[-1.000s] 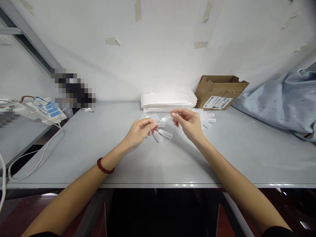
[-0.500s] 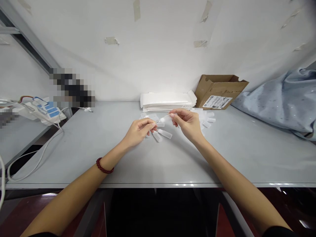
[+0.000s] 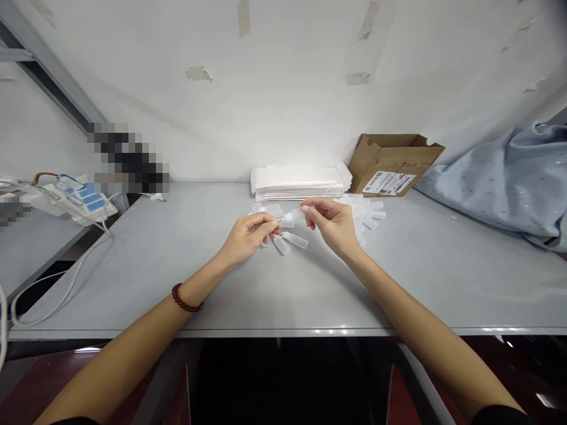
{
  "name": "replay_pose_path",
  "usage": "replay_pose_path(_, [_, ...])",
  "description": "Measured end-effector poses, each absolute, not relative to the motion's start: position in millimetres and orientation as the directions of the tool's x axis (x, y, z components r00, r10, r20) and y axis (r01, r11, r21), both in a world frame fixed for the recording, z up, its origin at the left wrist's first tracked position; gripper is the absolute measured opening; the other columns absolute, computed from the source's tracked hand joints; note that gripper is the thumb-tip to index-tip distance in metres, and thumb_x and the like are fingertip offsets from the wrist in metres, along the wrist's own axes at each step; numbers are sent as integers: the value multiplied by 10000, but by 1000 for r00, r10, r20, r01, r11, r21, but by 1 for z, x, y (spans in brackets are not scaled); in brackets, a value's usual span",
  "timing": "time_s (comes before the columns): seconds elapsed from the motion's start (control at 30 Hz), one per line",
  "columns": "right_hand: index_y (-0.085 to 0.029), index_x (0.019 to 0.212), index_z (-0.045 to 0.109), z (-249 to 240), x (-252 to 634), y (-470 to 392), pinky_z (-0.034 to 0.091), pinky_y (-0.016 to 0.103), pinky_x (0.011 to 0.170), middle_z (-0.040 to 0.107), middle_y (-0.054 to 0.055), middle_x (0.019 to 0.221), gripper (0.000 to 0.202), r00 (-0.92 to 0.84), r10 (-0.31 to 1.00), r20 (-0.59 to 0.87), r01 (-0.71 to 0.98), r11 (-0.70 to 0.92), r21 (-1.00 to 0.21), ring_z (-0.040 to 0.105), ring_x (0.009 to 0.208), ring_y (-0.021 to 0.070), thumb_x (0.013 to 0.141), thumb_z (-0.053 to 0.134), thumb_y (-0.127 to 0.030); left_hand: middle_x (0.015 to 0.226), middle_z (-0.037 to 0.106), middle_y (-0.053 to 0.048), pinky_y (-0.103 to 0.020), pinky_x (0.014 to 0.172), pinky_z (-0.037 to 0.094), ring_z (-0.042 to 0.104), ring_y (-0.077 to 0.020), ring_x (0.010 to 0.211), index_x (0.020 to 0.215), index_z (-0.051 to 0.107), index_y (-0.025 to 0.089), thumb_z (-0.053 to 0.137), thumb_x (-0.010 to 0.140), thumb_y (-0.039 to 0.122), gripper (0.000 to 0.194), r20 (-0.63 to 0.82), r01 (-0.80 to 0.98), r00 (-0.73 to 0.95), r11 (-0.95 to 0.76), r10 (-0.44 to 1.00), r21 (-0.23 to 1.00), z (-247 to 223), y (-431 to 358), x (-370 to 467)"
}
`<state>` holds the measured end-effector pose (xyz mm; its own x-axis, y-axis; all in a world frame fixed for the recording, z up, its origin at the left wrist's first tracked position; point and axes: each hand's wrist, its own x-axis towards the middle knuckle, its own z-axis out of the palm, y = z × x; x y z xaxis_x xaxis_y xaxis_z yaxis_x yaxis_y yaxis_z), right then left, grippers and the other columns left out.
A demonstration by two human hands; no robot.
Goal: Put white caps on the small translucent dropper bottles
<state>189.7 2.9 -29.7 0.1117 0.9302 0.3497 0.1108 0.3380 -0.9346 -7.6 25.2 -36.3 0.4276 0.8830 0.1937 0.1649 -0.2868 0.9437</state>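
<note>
Near the middle of the table, my left hand [image 3: 248, 237] pinches a thin, wire-like piece at its fingertips. My right hand [image 3: 333, 225] is closed in a pinch on a small translucent white plastic sleeve [image 3: 292, 215], which points left toward my left fingertips. Whether the sleeve and the thin piece touch is too small to tell. Several similar white plastic sleeves [image 3: 295, 239] lie fanned out under and around my left hand. Another group of translucent sleeves [image 3: 371, 213] rests behind and beside my right hand, partly hidden by it.
A stack of flat white packets [image 3: 301, 176] lies against the wall. To its right stands an open cardboard box [image 3: 398, 162] with a label. Light blue cloth [image 3: 505, 183] covers the right rear of the grey table [image 3: 283, 295]. At left are a power strip [image 3: 91, 198] and white cables [image 3: 84, 260].
My right hand has shifted slightly left and down, and more of the white sleeve shows between the hands. My left hand stays nearly in place.
</note>
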Motion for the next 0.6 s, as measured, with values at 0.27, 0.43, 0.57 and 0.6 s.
replay_pose_path(0.27, [-172,826,699,-31,187,2,402,263,521,547,-44,517,175,117,933,340,89,331,-939,491,501,98,779,687,-340,765,643,-18,-261,602,453,540,-114,617,749,665,176,546,869,310,215,177,153,438,-268,881,951,-39,26,-8])
replay_pose_path(0.43, [-165,839,697,-33,187,3,399,261,519,552,-40,524,188,115,933,341,98,330,-939,490,502,97,783,681,-344,769,642,-20,-258,603,450,549,-117,636,751,663,171,549,871,308,215,183,144,435,-269,882,952,-39,26,-8])
replay_pose_path(0.57, [-161,842,695,-35,187,4,399,258,519,548,-41,522,196,119,931,346,103,335,-937,491,502,96,783,676,-347,741,634,-13,-259,602,445,535,-106,598,755,666,166,550,870,301,212,179,156,429,-268,885,951,-39,26,-8])
replay_pose_path(0.6, [-161,842,695,-35,187,3,400,258,521,548,-41,522,199,119,930,347,106,336,-936,493,503,97,782,676,-349,740,634,-13,-260,601,445,535,-107,598,753,667,166,550,870,299,213,180,156,427,-268,886,951,-39,26,-8])
